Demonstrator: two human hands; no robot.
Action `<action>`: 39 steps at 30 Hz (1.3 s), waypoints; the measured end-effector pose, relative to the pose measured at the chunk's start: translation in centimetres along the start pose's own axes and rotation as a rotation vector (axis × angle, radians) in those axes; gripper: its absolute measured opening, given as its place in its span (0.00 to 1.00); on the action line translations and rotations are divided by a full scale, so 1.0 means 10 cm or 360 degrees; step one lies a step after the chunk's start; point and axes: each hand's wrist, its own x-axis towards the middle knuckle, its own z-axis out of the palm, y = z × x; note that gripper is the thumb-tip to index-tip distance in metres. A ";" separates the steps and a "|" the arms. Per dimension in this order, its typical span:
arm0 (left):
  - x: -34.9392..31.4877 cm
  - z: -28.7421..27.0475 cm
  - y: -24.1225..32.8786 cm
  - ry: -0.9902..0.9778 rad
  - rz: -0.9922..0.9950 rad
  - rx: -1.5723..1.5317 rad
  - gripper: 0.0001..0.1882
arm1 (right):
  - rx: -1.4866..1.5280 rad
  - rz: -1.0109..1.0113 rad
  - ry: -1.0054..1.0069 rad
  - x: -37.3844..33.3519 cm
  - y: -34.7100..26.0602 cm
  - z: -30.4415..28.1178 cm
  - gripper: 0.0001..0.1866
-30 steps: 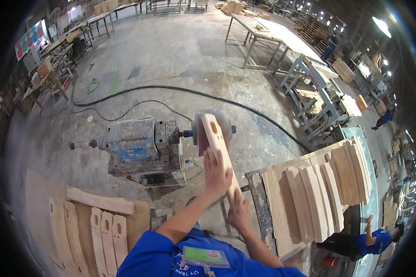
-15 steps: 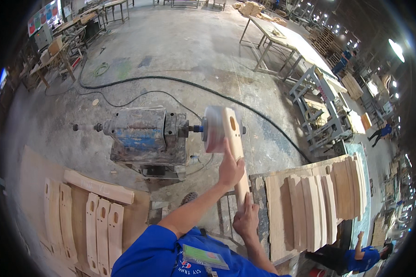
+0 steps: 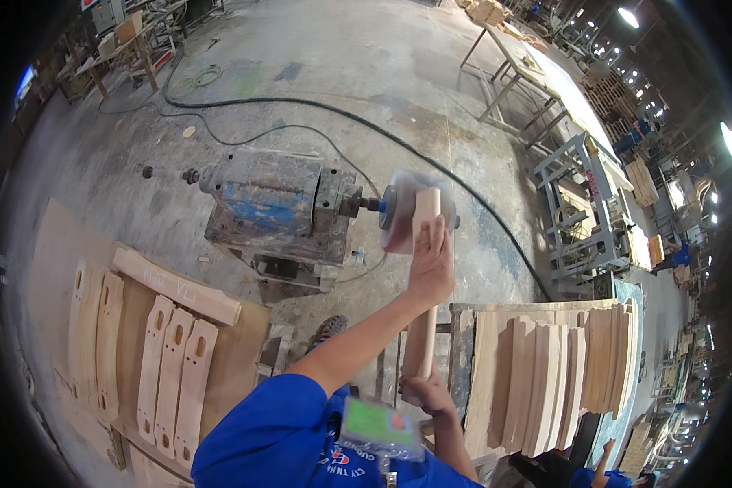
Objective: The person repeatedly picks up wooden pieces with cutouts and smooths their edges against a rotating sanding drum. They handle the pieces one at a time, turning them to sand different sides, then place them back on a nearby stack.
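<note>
Holding a wooden slat (image 3: pixel 420 346) in left hand (image 3: pixel 432 270) and right hand (image 3: pixel 429 392), near board (image 3: pixel 485 382) with wooden pieces (image 3: pixel 538 382).

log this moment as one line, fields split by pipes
left hand: laid on wooden piece | right hand: gripping its lower end | upper end: at blurred wheel, contact unclear | lower left: slotted boards

Wooden piece (image 3: pixel 419 350) turned: slot visible before, now out of sight. Left hand (image 3: pixel 433 264) moved up the piece, fingertips closer to its top edge. Right hand (image 3: pixel 431 394) shifted down, now wrapped round bottom end. Whole view shifted too.
</note>
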 end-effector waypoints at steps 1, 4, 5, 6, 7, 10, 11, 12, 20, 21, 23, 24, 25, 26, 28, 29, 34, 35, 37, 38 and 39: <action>0.01 0.01 0.02 0.0035 0.0017 -0.0054 0.44 | 0.0104 0.0046 -0.0033 -0.01 0.01 -0.03 0.51; -0.04 -0.01 -0.02 -0.0065 -0.0070 -0.0109 0.43 | -0.0744 -0.0493 0.0349 0.12 0.12 0.00 0.51; 0.04 -0.02 -0.01 -0.0043 -0.0019 -0.0096 0.44 | -0.0470 -0.0294 0.0266 0.06 0.19 -0.02 0.51; 0.03 0.00 0.01 -0.0050 0.0017 -0.0086 0.45 | -0.0233 -0.0078 0.0177 0.03 0.19 -0.05 0.50; 0.01 0.02 0.03 -0.0058 0.0053 -0.0077 0.45 | 0.0006 0.0137 0.0087 0.03 0.18 -0.07 0.49; -0.04 0.01 -0.11 -0.0006 -0.0070 -0.0088 0.46 | -0.0108 -0.0195 0.0203 0.09 0.18 0.11 0.37; -0.09 0.00 -0.12 -0.0088 -0.0017 -0.0089 0.46 | 0.0064 -0.0001 0.0051 0.03 0.12 0.03 0.38; -0.07 -0.03 -0.08 -0.0084 0.0003 -0.0116 0.45 | 0.0239 0.0205 -0.0090 -0.06 0.10 -0.06 0.40; -0.09 0.00 -0.28 0.0270 0.0398 -0.0024 0.37 | 0.0347 0.0319 -0.0275 -0.16 -0.05 0.00 0.51; -0.05 -0.04 -0.35 0.0271 0.0405 0.0154 0.34 | -0.0501 -0.0016 0.0161 -0.16 -0.10 0.13 0.50; -0.15 -0.19 -0.34 0.0181 0.0495 0.0254 0.31 | -0.1264 -0.0402 0.0626 -0.21 -0.11 0.07 0.48; -0.14 -0.32 -0.24 0.0127 0.0551 0.0201 0.31 | -0.1192 -0.0483 0.0556 -0.32 -0.20 -0.10 0.47; -0.15 -0.52 -0.01 -0.0138 0.0737 0.0195 0.27 | -0.1107 -0.0539 0.0460 -0.50 -0.34 -0.21 0.47; -0.20 -0.81 0.23 -0.0412 0.0906 0.0219 0.25 | -0.1014 -0.0597 0.0337 -0.69 -0.43 -0.27 0.46; -0.28 -1.16 0.57 -0.0867 0.1334 0.0210 0.24 | -0.1291 -0.0505 0.0322 -0.99 -0.66 -0.46 0.46; -0.35 -1.25 0.64 -0.1104 0.1497 0.0213 0.24 | -0.1419 -0.0465 0.0263 -1.12 -0.79 -0.53 0.45; -0.60 -1.20 0.40 -0.0869 0.1350 0.0115 0.23 | -0.0705 -0.0731 0.0329 -1.46 -1.09 -0.94 0.45; -0.63 -1.24 0.44 -0.0862 0.1148 0.0053 0.23 | -0.0274 -0.0900 0.0479 -1.53 -1.08 -1.06 0.46; -0.61 -1.26 0.43 -0.0895 0.0516 -0.0375 0.25 | 0.0320 -0.1159 0.0583 -1.28 -0.94 -0.94 0.47; -0.64 -1.09 0.32 -0.0923 0.0158 -0.1056 0.26 | 0.0376 -0.1134 0.0362 -0.99 -0.66 -0.81 0.47; -0.64 -0.90 0.23 -0.0891 -0.0182 -0.1752 0.26 | 0.0431 -0.1108 0.0165 -0.77 -0.40 -0.70 0.47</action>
